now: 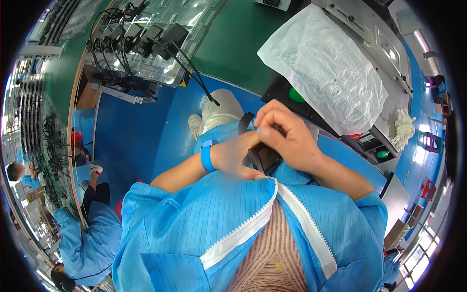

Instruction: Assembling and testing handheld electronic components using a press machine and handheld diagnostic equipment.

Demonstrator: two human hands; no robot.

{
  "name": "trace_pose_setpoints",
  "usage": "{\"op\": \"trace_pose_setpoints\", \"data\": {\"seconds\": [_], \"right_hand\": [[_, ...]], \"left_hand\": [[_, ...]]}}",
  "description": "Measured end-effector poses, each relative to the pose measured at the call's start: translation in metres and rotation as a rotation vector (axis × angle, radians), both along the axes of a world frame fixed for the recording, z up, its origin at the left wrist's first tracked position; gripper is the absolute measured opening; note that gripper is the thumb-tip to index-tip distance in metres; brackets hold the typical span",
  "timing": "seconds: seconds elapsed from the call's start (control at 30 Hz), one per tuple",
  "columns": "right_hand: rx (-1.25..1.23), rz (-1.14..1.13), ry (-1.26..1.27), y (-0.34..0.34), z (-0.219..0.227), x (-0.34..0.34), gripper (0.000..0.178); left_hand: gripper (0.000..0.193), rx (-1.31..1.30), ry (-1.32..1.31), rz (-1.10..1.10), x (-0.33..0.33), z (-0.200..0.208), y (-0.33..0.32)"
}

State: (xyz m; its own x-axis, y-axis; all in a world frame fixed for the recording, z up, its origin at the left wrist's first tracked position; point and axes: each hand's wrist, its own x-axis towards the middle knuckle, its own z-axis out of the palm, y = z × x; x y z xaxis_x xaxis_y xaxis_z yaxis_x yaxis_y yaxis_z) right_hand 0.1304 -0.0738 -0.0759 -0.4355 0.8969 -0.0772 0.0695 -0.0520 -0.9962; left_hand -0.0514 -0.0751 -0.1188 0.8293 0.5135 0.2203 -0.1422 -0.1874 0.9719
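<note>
One small, black, boxy device point(266, 157) with a dark, flat, rectangular face, clasped in the left hand point(234, 152), just beside the curled right hand point(291, 138); cannot tell whether gripped there too.

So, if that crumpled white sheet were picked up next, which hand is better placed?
Probably the right hand: it is nearer the crumpled white sheet, which lies ahead toward that side. The left hand is farther off, beside the dark boxy device.
</note>
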Motion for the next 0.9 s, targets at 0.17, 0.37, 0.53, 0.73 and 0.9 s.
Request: {"op": "trace_pose_setpoints", "data": {"seconds": [0.17,0.37,0.53,0.73,0.9], "right_hand": [[0.324,0.118,-0.263,-0.003,0.007,-0.005,0.013],[0.108,-0.094,-0.047,-0.002,0.007,-0.002,0.017],[0.121,-0.005,-0.060,0.002,0.004,0.020,0.016],[0.234,-0.022,-0.127,-0.005,0.019,0.015,0.010],[0.138,0.139,-0.151,-0.009,0.030,0.028,0.025]], "left_hand": [[0.083,0.097,-0.023,-0.146,-0.002,-0.010,0.003],[0.080,-0.130,-0.044,0.007,0.002,0.000,-0.001],[0.078,-0.123,-0.065,-0.030,0.007,0.013,0.007],[0.067,-0.157,0.093,0.103,0.008,0.013,-0.002],[0.058,-0.031,0.088,0.232,0.020,0.019,-0.002]]}}
